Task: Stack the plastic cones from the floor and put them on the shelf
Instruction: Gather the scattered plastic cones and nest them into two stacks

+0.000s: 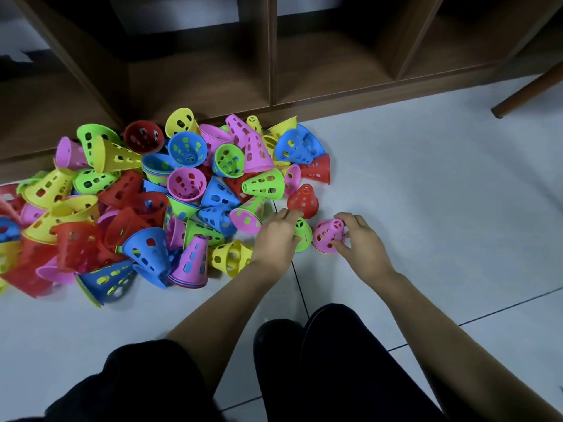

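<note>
Our left fingers (288, 216) curl around a green cone (303, 235); our right fingers (341, 245) pinch a pink cone (328, 236), both on the floor (426, 193) beside the pile (146, 202). The shelf (329, 65) stands just beyond. We judge a crooked nesting could jam the cones, or a nudge could scatter the pile.

Left hand (278, 236) on a green cone (303, 235), right hand (359, 239) around a pink cone (327, 236), beside the heap.

Jumbled heap of perforated, many-coloured plastic cones (170, 193) on floor before wooden shelf (274, 86)
</note>
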